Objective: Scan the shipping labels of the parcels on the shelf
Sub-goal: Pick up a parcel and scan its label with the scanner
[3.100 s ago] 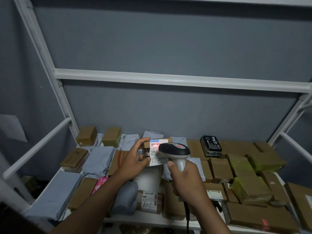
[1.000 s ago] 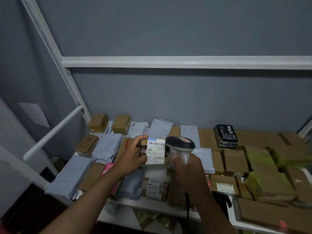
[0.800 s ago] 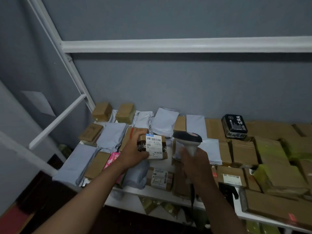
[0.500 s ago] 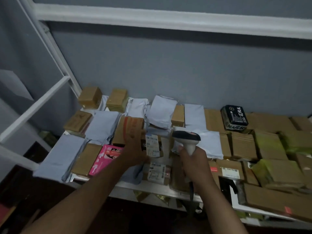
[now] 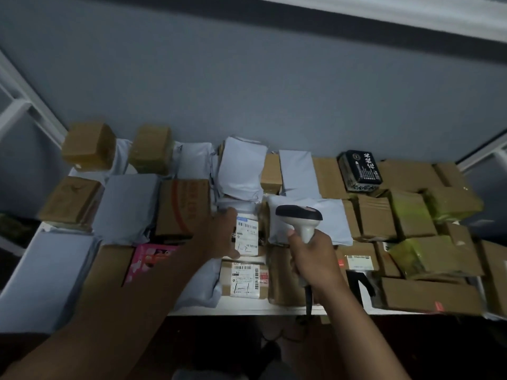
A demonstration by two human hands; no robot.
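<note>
A small brown parcel with a white shipping label (image 5: 247, 235) lies low among the parcels at the middle of the white shelf (image 5: 247, 308). My left hand (image 5: 219, 234) grips its left side, thumb under the label. To its right, my right hand (image 5: 312, 256) holds the handle of a barcode scanner (image 5: 299, 215), its dark head pointing left above the parcels. No red beam shows on the label. Just in front lies another brown box with a white label (image 5: 245, 279).
Brown boxes and grey mailer bags (image 5: 126, 207) cover the shelf. A pink packet (image 5: 151, 256) lies left of my forearm. A black box with white characters (image 5: 359, 170) stands at the back right. Yellow-taped boxes (image 5: 411, 212) crowd the right. The grey wall is close behind.
My left hand has lowered the labelled parcel from in front of the scanner down onto the pile. The scanner hand stayed near the same spot. My head tilted down.
</note>
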